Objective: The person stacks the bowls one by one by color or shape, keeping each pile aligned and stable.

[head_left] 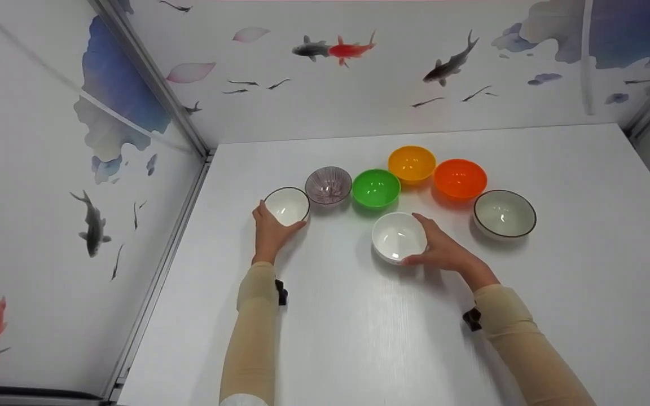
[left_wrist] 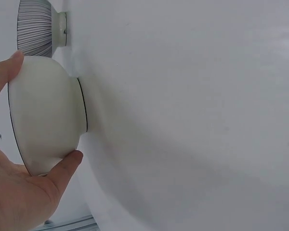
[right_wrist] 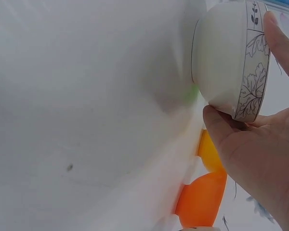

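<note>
My left hand (head_left: pixel 270 235) grips a white bowl with a thin dark rim (head_left: pixel 288 207) at the left of the row, thumb on one side and fingers on the other. In the left wrist view this bowl (left_wrist: pixel 45 115) shows a plain outside and a dark line round its foot. Nearer the middle, my right hand (head_left: pixel 442 248) holds another white bowl (head_left: pixel 397 237) by its right side. The right wrist view shows a leaf-patterned band below the rim of that bowl (right_wrist: pixel 226 57). Both bowls stand upright, mouths up.
Beside the left bowl is a purplish ribbed bowl (head_left: pixel 328 186), then a green bowl (head_left: pixel 376 189). Yellow (head_left: pixel 412 164) and orange (head_left: pixel 460 179) bowls sit further back. A greyish dark-rimmed bowl (head_left: pixel 504 214) stands at the right. Painted panels (head_left: pixel 392 107) border the white table (head_left: pixel 347 332).
</note>
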Demonstrator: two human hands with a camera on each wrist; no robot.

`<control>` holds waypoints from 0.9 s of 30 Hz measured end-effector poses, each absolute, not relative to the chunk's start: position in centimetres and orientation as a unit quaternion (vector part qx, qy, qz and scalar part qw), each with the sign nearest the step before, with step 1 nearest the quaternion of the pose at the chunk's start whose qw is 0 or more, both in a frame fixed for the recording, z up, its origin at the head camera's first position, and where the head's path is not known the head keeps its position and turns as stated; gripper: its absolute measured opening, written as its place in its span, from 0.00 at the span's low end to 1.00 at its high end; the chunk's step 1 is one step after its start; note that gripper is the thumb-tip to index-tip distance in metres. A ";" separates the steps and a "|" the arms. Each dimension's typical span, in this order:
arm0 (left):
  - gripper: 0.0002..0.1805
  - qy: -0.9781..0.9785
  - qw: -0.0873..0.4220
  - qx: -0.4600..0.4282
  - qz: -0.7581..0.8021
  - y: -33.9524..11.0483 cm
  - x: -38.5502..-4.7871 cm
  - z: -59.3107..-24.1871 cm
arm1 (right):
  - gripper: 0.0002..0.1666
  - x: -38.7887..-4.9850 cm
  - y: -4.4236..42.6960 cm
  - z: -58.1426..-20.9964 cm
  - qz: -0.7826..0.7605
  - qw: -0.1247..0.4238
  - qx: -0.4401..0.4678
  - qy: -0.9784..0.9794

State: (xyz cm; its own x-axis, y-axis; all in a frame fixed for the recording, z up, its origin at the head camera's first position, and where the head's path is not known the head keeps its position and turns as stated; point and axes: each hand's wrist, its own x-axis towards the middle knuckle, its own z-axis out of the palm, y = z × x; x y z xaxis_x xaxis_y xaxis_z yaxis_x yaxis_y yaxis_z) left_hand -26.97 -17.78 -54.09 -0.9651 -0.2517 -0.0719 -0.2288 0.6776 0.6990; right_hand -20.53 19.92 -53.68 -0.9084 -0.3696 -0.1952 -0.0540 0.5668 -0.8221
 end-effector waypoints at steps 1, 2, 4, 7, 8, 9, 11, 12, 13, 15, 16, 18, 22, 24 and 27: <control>0.68 -0.916 0.015 0.130 -0.380 -17.8 -26.9 -54.1 | 0.71 -20.5 19.9 -53.7 -0.450 0.177 -0.120 0.867; 0.68 -0.916 0.014 0.129 -0.380 -17.8 -26.9 -54.0 | 0.72 -20.5 19.9 -53.7 -0.450 0.177 -0.120 0.867; 0.68 -0.913 0.015 0.128 -0.386 -17.8 -26.9 -54.0 | 0.72 -20.6 20.0 -53.7 -0.451 0.179 -0.116 0.866; 0.67 -0.910 0.018 0.125 -0.394 -17.9 -26.8 -53.8 | 0.72 -20.6 20.0 -53.8 -0.453 0.178 -0.118 0.865; 0.67 -0.909 0.021 0.123 -0.397 -18.0 -26.7 -53.8 | 0.72 -20.6 20.0 -53.8 -0.453 0.178 -0.119 0.865; 0.68 -0.908 0.022 0.122 -0.400 -18.1 -26.7 -53.8 | 0.72 -20.6 20.0 -53.8 -0.453 0.178 -0.119 0.865; 0.68 -0.907 0.025 0.120 -0.402 -18.3 -26.6 -53.7 | 0.72 -20.6 20.0 -53.7 -0.454 0.179 -0.119 0.865; 0.68 -0.907 0.025 0.120 -0.403 -18.3 -26.6 -53.6 | 0.72 -20.6 20.0 -53.7 -0.454 0.179 -0.118 0.865; 0.68 -0.907 0.025 0.119 -0.404 -18.4 -26.6 -53.6 | 0.72 -20.6 20.0 -53.7 -0.453 0.179 -0.118 0.865; 0.68 -0.907 0.025 0.118 -0.403 -18.5 -26.5 -53.6 | 0.71 -20.6 20.0 -53.7 -0.453 0.178 -0.120 0.865; 0.68 -0.908 0.026 0.117 -0.402 -18.6 -26.5 -53.6 | 0.71 -20.6 20.0 -53.6 -0.454 0.178 -0.121 0.865; 0.68 -0.908 0.027 0.115 -0.401 -18.7 -26.3 -53.7 | 0.70 -20.5 20.0 -53.6 -0.457 0.175 -0.123 0.864; 0.68 -0.912 0.030 0.109 -0.395 -18.8 -26.1 -53.8 | 0.70 -20.5 20.0 -53.6 -0.462 0.171 -0.126 0.861; 0.68 -0.913 0.027 0.110 -0.393 -18.8 -26.0 -53.7 | 0.70 -20.5 20.0 -53.6 -0.463 0.170 -0.126 0.861; 0.68 -0.913 0.024 0.115 -0.391 -18.8 -25.8 -53.7 | 0.70 -20.5 19.9 -53.5 -0.462 0.172 -0.124 0.861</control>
